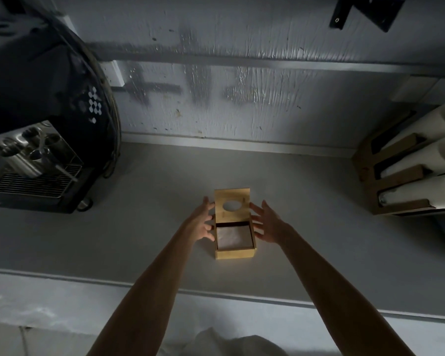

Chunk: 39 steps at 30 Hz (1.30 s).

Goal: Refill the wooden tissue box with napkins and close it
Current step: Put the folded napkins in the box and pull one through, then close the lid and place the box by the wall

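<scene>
A small wooden tissue box point(235, 253) stands on the grey counter point(144, 227), its hinged lid point(232, 197) raised upright at the back. The lid has an oval hole in it. White napkins point(234, 237) lie flat inside the box. My left hand point(202, 222) is at the box's left side with fingers spread, fingertips close to the lid's left edge. My right hand point(269, 222) mirrors it on the right side, fingers spread near the lid's right edge. Neither hand holds anything.
A black and steel coffee machine point(36, 140) fills the left of the counter. At the far right a cardboard holder point(396, 186) carries stacks of white paper cups. A scuffed white wall point(229, 98) rises behind. The counter's front edge point(165, 289) runs across below the box.
</scene>
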Available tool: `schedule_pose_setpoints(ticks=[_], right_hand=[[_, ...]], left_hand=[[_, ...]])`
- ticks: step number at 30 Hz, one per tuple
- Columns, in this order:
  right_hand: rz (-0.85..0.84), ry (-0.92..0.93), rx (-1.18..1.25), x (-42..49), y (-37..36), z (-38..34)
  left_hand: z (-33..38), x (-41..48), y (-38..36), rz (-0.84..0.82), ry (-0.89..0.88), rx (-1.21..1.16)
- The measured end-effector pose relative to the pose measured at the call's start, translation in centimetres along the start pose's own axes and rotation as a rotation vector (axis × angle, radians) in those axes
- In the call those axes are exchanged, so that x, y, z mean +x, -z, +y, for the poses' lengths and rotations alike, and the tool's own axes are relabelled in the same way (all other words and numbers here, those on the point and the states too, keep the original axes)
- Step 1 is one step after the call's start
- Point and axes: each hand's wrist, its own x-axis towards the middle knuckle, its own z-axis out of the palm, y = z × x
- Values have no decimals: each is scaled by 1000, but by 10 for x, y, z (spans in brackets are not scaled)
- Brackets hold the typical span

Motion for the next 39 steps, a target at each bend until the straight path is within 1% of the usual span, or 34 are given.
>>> schedule_pose_setpoints(ticks=[3,6,8,12,15,18,21,29,33,35,37,39], right_hand=[[-18,21,29,-1,1,2],[-66,61,48,-2,8,10],[-97,88,38,-4,10,16],[-76,126,1,-8,11,25],[-134,227,42,-13,16,35],[-59,303,153,-6,18,48],[-6,309,170,7,17,54],[57,323,197,11,14,59],[78,322,206,12,15,62],[95,325,191,13,15,63],[149,338,127,14,13,63],[205,362,31,14,11,62]], left_hand=[[-1,3,4,-22,15,-91],[-6,4,9,-46,6,-121],[-13,4,12,-25,-8,-94],[-31,8,19,-20,-81,1],[-47,12,19,57,-142,15],[-52,12,13,126,-168,33],[-52,14,9,183,-177,57],[-56,21,4,225,-201,18],[-58,20,2,237,-216,45],[-58,20,2,245,-219,64],[-58,24,2,259,-222,100],[-58,29,0,304,-248,186]])
